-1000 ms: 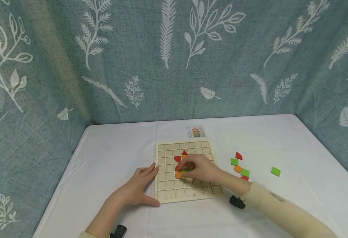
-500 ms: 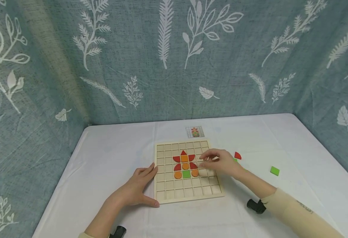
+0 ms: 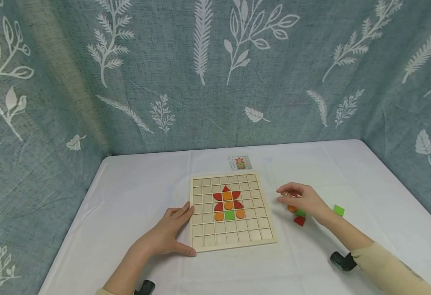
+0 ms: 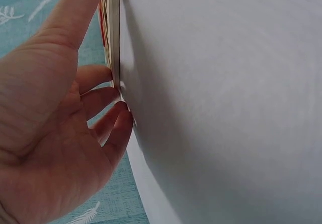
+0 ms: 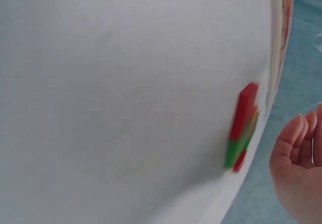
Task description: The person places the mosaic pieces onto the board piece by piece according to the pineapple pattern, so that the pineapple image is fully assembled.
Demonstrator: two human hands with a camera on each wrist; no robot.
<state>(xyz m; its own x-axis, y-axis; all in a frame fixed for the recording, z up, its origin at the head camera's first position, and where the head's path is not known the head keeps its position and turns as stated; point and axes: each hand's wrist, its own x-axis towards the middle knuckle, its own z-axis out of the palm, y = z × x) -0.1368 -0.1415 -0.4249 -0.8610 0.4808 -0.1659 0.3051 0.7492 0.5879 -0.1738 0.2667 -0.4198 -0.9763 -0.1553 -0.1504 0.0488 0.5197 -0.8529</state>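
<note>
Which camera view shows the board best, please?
The head view does: the board appears nearly whole, from above, with pieces on it. The left wrist view shows only its side edge by the left hand; the right wrist view, only a narrow strip at upper right.

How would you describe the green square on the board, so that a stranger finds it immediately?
On the white-covered table, find the wooden grid board that the left hand touches. Near its middle, the green square sits between two orange discs; it is the board's only green piece.
</note>
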